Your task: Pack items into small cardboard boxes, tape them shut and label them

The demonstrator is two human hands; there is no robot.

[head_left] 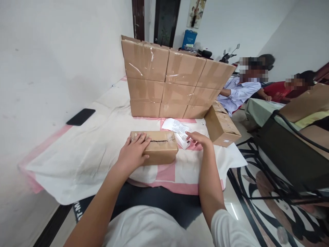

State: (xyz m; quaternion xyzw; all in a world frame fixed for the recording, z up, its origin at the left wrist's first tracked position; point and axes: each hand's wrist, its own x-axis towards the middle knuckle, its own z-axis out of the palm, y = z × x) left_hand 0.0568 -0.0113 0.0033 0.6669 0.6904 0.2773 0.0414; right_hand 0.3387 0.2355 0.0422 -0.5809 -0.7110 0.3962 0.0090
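Note:
A small cardboard box lies on the white and pink cloth-covered table in front of me. My left hand rests flat on the box's left end, fingers spread. My right hand hovers just right of the box, fingers extended over a small white device. A white sheet of labels lies just behind that device. Whether the fingertips touch the device is unclear.
A stacked wall of taped cardboard boxes stands at the table's back. Another box sits at the right edge. A black phone lies far left. Two people sit at the right behind another table. A dark bag stands on the floor.

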